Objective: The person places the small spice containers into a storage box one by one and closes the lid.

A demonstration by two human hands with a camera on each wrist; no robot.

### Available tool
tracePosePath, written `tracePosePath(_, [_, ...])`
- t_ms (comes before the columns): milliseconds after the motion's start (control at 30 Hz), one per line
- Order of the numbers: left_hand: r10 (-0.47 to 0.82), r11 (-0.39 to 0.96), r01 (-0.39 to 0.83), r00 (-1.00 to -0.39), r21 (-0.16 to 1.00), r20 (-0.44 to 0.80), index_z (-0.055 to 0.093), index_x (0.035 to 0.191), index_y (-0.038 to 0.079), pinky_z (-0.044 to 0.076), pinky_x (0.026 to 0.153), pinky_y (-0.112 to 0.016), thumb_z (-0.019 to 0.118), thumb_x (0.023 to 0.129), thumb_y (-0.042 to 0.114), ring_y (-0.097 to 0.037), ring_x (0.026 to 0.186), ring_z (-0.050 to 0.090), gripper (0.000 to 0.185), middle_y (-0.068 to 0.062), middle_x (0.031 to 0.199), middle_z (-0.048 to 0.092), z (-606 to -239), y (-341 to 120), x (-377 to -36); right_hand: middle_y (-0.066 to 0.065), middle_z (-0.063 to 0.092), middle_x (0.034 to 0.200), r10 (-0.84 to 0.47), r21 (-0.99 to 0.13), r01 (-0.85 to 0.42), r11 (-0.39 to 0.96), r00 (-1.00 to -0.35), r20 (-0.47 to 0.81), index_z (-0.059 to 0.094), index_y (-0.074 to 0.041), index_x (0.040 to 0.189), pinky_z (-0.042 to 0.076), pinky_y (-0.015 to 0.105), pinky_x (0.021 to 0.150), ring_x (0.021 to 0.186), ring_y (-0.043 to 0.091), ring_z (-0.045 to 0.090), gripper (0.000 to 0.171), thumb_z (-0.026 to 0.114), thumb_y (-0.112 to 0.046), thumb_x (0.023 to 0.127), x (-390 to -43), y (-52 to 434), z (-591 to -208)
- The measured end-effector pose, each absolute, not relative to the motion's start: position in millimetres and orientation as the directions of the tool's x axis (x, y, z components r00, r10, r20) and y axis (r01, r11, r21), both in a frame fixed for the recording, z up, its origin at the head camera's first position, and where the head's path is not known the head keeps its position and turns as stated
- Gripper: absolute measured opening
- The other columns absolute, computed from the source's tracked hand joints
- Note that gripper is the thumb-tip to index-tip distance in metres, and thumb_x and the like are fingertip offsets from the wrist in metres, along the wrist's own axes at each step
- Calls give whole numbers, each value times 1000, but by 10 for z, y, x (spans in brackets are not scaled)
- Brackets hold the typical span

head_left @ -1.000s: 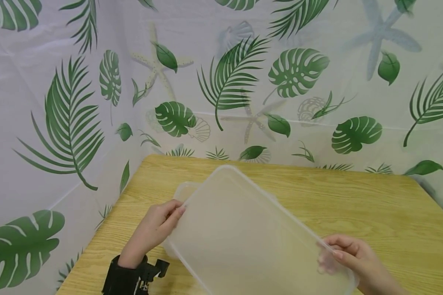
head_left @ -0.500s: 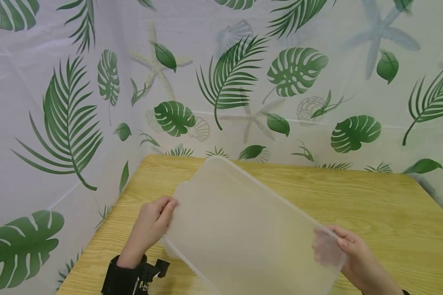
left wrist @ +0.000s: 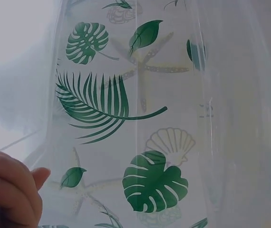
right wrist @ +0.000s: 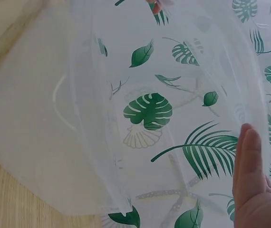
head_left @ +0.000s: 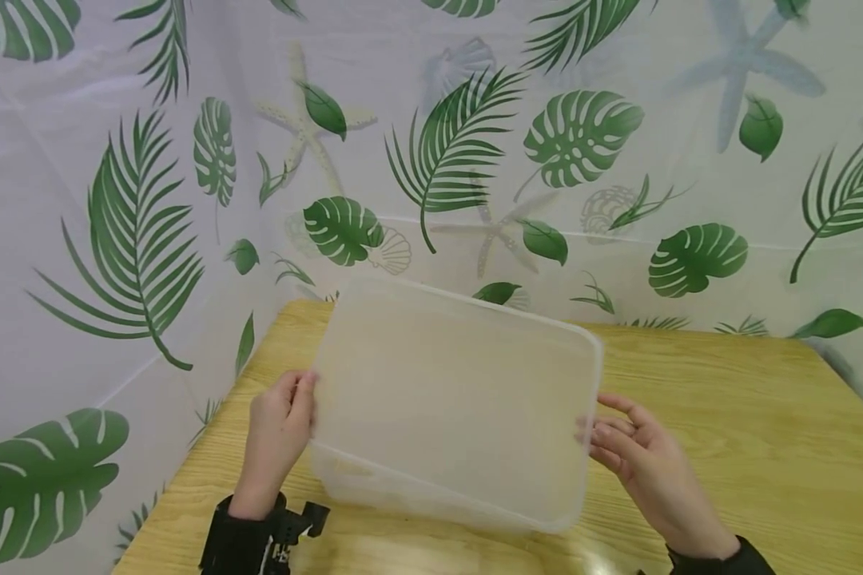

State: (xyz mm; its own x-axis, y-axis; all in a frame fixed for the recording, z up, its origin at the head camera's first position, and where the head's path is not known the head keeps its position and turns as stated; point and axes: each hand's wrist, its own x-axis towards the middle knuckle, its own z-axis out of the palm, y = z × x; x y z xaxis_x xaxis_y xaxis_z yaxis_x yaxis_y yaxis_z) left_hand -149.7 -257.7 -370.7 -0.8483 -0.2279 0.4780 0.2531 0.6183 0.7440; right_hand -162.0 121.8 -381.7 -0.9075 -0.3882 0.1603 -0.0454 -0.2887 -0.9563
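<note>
A large translucent plastic box [head_left: 453, 399] stands tilted up on its long lower edge over the wooden table [head_left: 733, 423], its broad flat face towards me. My left hand [head_left: 279, 427] grips its left edge, fingers curled round the rim. My right hand [head_left: 636, 459] lies against the right edge with fairly straight fingers. In the left wrist view the curled fingers [left wrist: 9, 190] sit at the lower left, with the clear box wall [left wrist: 173, 95] filling the frame. The right wrist view shows the box [right wrist: 78, 118] close up and straight fingers [right wrist: 252, 171] pressed to it.
A white curtain printed with green leaves [head_left: 144, 224] closes off the left and back of the table. A black wrist strap with a camera mount [head_left: 259, 543] sits on my left forearm. The table's front-left edge [head_left: 165, 511] is near my left arm.
The box has swung from lying slanted to standing more upright and square to me. My left hand stayed on its edge; my right hand moved up and left, its fingers straightening.
</note>
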Motion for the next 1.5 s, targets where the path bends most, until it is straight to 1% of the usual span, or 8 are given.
tracePosePath(233, [-250, 644, 80, -918, 761, 308, 56, 109, -6, 36, 38, -25, 42, 95, 19, -13, 44, 46, 32, -4, 54, 52, -3723, -2654, -1498, 10, 50, 115, -410, -992, -112, 67, -909, 75, 25, 10, 133, 46, 30, 79, 98, 10, 55, 50, 46, -13, 93, -1712, 1133, -3809])
tracePosePath(367, [-193, 735, 11, -955, 678, 224, 58, 105, -6, 38, 43, -26, 43, 94, 16, -13, 48, 48, 29, -4, 59, 53, -3763, -2702, -1523, 23, 45, 115, -391, -982, -103, 158, -920, 33, 27, 14, 131, 47, 30, 78, 93, 9, 56, 52, 50, -13, 92, -1754, 1084, -3838])
tracePosePath(533, [-88, 852, 23, -978, 522, 187, 63, 92, -6, 35, 47, -28, 47, 92, 14, -13, 48, 41, 25, -2, 55, 45, -3822, -2732, -1545, 23, 43, 116, -336, -965, -40, 258, -941, -51, 31, 9, 131, 47, 31, 77, 92, 15, 56, 56, 55, -17, 88, -1813, 1031, -3886])
tracePosePath(667, [-40, 874, 33, -989, 484, 139, 64, 84, -3, 34, 47, -29, 51, 90, 12, -14, 49, 39, 21, -2, 54, 44, -3857, -2754, -1551, 22, 44, 113, -317, -949, -28, 313, -945, -77, 32, 10, 130, 48, 32, 74, 90, 23, 56, 55, 56, -14, 88, -1857, 979, -3952])
tracePosePath(933, [3, 896, 16, -1000, 444, 30, 61, 105, -8, 43, 57, -33, 55, 87, 9, -18, 64, 52, 26, -18, 89, 62, -3884, -2770, -1534, 15, 50, 98, -295, -903, -38, 429, -950, -100, 37, 15, 125, 49, 33, 64, 79, 20, 56, 51, 58, -11, 86, -1889, 931, -4104])
tracePosePath(1200, [6, 907, 1, -1000, 420, -11, 61, 106, -10, 41, 54, -29, 59, 83, 7, -16, 63, 52, 28, -15, 92, 63, -3892, -2758, -1531, 14, 50, 96, -267, -879, -45, 474, -959, -95, 38, 16, 122, 47, 30, 58, 76, 18, 51, 49, 58, -8, 85, -1869, 901, -4137])
tracePosePath(1433, [13, 912, 7, -1000, 410, -13, 61, 107, -8, 46, 71, -42, 59, 83, 7, -31, 87, 58, 28, -18, 96, 62, -3891, -2766, -1546, 13, 49, 96, -271, -867, -48, 496, -957, -102, 40, 14, 122, 47, 29, 59, 79, 19, 50, 48, 59, -10, 85, -1888, 924, -4179])
tracePosePath(1500, [10, 911, 3, -1000, 412, -16, 61, 106, -7, 46, 67, -39, 59, 83, 6, -27, 80, 58, 27, -16, 93, 62, -3894, -2761, -1557, 14, 49, 97, -272, -861, -52, 506, -957, -101, 40, 13, 122, 47, 29, 59, 80, 20, 50, 49, 59, -11, 85, -1893, 928, -4187])
